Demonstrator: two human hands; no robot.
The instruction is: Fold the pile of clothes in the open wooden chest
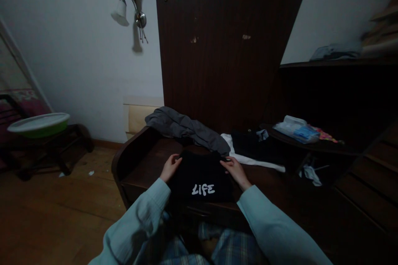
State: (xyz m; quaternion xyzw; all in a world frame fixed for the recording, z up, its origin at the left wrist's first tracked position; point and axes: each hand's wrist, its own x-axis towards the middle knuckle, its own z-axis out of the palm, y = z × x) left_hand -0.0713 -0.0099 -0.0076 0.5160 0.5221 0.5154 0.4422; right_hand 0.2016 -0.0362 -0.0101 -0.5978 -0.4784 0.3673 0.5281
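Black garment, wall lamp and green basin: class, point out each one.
Black garment (201, 172), head view: middle of the dark cloth.
Wall lamp (141, 20), head view: round metal wall mount.
Green basin (46, 130), head view: green side, below the rim.

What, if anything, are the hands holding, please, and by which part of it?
The folded black garment with white lettering, held near its far corners by the left hand and right hand.

A folded black garment (183, 178) bears white lettering (203, 189). It lies along the front edge of the dark wooden dresser (138, 169).
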